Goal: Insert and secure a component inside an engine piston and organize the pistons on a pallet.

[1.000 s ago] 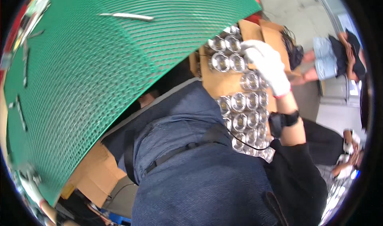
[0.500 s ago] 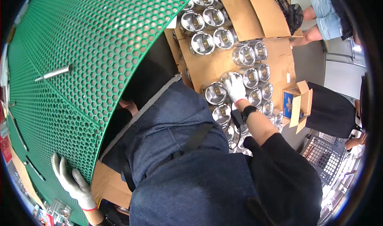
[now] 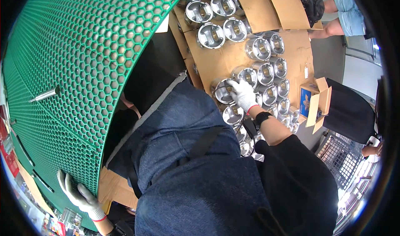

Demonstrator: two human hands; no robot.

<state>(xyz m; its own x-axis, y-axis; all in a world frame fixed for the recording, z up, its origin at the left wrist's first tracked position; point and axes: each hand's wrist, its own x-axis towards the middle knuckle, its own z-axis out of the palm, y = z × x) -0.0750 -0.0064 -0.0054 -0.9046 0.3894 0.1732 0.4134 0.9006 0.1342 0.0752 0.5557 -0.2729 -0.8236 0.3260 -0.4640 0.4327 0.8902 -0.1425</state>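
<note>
Metal cyl. (image 3: 221, 93) by R hand (image 3: 243, 96)

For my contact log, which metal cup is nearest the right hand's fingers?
The metal cup directly left of the right hand: fingers overlap its right side; the other cups lie above, below or right of the hand.

Grey plastic crate (image 3: 341, 159) near a small open carton (image 3: 313, 107)

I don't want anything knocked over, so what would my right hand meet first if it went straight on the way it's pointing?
Your right hand would most likely meet the round silver piston directly ahead of it. The two overlap in this view, though depth leaves actual contact unclear.
</note>
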